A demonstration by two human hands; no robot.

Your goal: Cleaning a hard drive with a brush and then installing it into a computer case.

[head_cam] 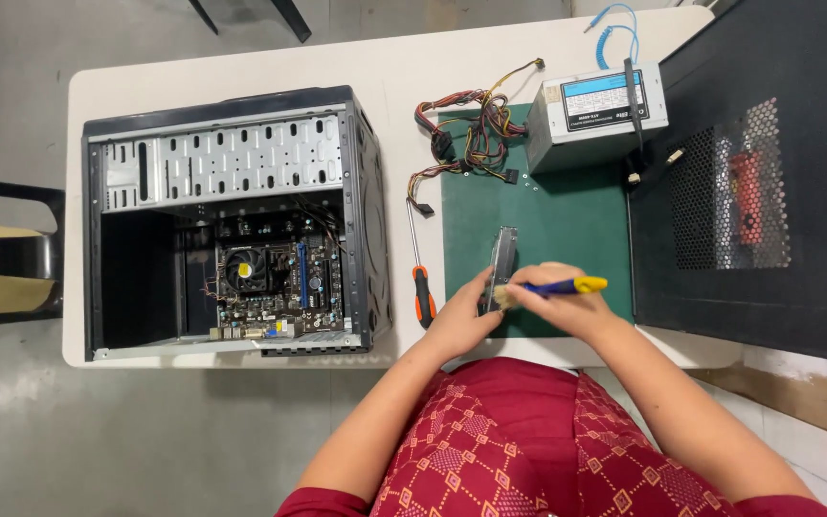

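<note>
My left hand [459, 316] holds a flat grey metal drive [502, 260] standing on its edge over the green mat [576, 220]. My right hand [567, 304] grips a small brush with a blue and yellow handle [567, 285]; its bristles touch the lower end of the drive. Both hands meet near the table's front edge, above my red patterned lap.
An open black computer case [232, 225] with a motherboard and fan lies at the left of the white table [404, 67]. A screwdriver with an orange-black handle [421, 287] lies beside the mat. A grey power supply [595, 110] with a cable bundle [471, 134] sits at the back. A black side panel [768, 172] stands at the right.
</note>
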